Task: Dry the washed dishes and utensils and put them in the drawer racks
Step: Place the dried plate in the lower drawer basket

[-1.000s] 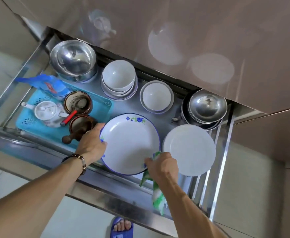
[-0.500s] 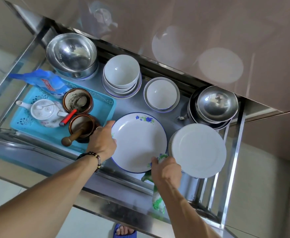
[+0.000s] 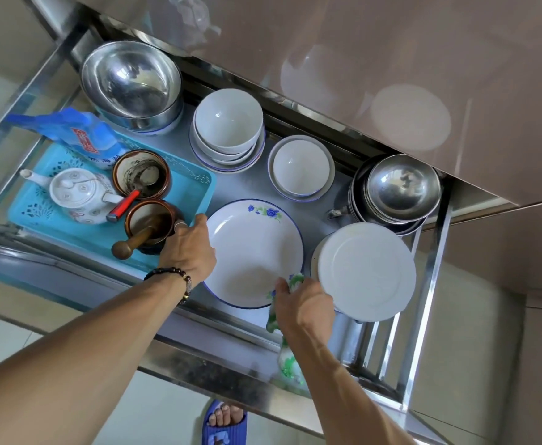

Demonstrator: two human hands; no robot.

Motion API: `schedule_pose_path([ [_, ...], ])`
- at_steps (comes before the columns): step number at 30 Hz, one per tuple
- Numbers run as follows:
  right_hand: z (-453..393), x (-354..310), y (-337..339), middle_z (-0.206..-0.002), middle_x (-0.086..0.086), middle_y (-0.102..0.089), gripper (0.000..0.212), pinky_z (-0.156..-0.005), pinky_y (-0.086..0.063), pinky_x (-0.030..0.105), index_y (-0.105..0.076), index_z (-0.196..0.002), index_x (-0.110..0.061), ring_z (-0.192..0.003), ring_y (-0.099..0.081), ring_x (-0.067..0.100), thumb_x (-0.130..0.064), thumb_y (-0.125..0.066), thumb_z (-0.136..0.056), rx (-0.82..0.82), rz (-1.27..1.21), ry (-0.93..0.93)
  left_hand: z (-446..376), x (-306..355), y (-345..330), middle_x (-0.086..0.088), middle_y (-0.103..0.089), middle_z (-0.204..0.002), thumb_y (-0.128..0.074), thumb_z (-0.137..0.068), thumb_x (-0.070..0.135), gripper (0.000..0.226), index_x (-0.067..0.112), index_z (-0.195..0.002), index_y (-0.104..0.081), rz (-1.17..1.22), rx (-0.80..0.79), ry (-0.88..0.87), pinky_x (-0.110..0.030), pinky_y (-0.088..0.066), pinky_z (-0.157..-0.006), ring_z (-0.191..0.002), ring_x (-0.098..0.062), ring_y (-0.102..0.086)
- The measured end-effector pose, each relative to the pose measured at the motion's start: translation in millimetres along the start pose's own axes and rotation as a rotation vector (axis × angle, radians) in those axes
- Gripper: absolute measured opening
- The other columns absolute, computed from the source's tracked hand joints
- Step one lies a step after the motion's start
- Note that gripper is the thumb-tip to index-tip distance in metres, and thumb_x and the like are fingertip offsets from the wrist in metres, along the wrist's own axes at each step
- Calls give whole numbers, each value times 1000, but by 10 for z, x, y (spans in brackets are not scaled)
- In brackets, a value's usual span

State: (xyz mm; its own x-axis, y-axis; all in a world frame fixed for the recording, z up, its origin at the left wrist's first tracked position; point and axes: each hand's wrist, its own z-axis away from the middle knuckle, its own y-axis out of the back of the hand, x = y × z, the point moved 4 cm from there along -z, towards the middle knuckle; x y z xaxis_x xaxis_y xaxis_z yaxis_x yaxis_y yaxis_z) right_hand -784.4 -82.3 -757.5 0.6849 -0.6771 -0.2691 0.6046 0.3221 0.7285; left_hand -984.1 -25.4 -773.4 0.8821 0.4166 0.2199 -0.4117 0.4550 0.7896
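Observation:
A white enamel plate with a blue rim and blue flowers point(image 3: 252, 248) lies in the open steel drawer point(image 3: 218, 332), near its front. My left hand point(image 3: 188, 248) grips the plate's left rim. My right hand point(image 3: 305, 308) holds the plate's near right rim together with a green-and-white cloth point(image 3: 287, 361) that hangs down below the hand. A stack of plain white plates point(image 3: 367, 271) sits just right of the enamel plate.
Behind are stacked white bowls point(image 3: 228, 126), a smaller white bowl on a plate point(image 3: 300, 167), and steel bowls at back left point(image 3: 131, 81) and right point(image 3: 403, 187). A turquoise tray point(image 3: 192, 191) at left holds a teapot, brown mortars and a pestle. A glossy cabinet front point(image 3: 359, 59) overhangs the drawer's back.
The view has moved closer and shifted. Both hands stay on the enamel plate, which has settled lower in the drawer beside the white plates.

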Motion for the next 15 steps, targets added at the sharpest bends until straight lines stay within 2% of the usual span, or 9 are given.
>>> schedule_pose_path([
  [3,65,-84,122,-103,14,-69,35,-70,-39,29,-62,-111,-9,-90,-61,32,-41,-54,-98,10,-20,36,170,67,116,-22,-51,-130,-59,-95,29,53,9,-139,-36,-41,28,5,-41,-45,-76,-108,-44,-62],
  [6,198,-178,283,-79,3,-61,20,-60,-37,25,-56,-100,-13,-64,-53,18,-33,-54,-98,-17,-74,82,450,156,262,-13,-53,-126,-59,-93,34,51,14,-136,-40,-108,68,-111,-40,-49,-77,-112,-36,-60],
  [7,262,-203,367,-76,3,-59,20,-60,-42,25,-56,-97,-12,-64,-56,20,-32,-55,-98,-23,-126,91,583,190,327,-12,-53,-127,-59,-93,35,53,16,-138,-40,-132,80,-172,-40,-50,-79,-115,-33,-58],
  [8,327,-244,466,-77,5,-60,21,-67,-47,28,-57,-97,-10,-73,-61,28,-32,-57,-97,-20,-183,103,707,219,380,-12,-53,-127,-61,-92,37,56,15,-140,-42,-160,108,-234,-40,-51,-82,-117,-32,-56],
  [10,479,-316,729,-84,6,-59,22,-74,-47,31,-59,-100,-9,-87,-61,34,-31,-59,-97,0,-251,129,965,296,526,-15,-58,-123,-71,-84,40,63,10,-136,-53,-233,165,-333,-44,-52,-89,-116,-35,-56],
  [12,657,-364,1063,-89,4,-57,22,-74,-41,29,-56,-99,-11,-85,-56,28,-32,-59,-98,29,-256,167,1236,423,741,-19,-64,-117,-82,-73,42,68,5,-126,-63,-275,196,-376,-52,-54,-90,-114,-40,-60],
  [15,966,-415,1564,-84,7,-68,38,-76,-57,40,-58,-101,-13,-79,-65,31,-48,-63,-88,78,-340,177,1620,679,1137,-19,-66,-116,-85,-69,41,66,4,-121,-67,-268,247,-424,-56,-55,-89,-114,-42,-62],
])
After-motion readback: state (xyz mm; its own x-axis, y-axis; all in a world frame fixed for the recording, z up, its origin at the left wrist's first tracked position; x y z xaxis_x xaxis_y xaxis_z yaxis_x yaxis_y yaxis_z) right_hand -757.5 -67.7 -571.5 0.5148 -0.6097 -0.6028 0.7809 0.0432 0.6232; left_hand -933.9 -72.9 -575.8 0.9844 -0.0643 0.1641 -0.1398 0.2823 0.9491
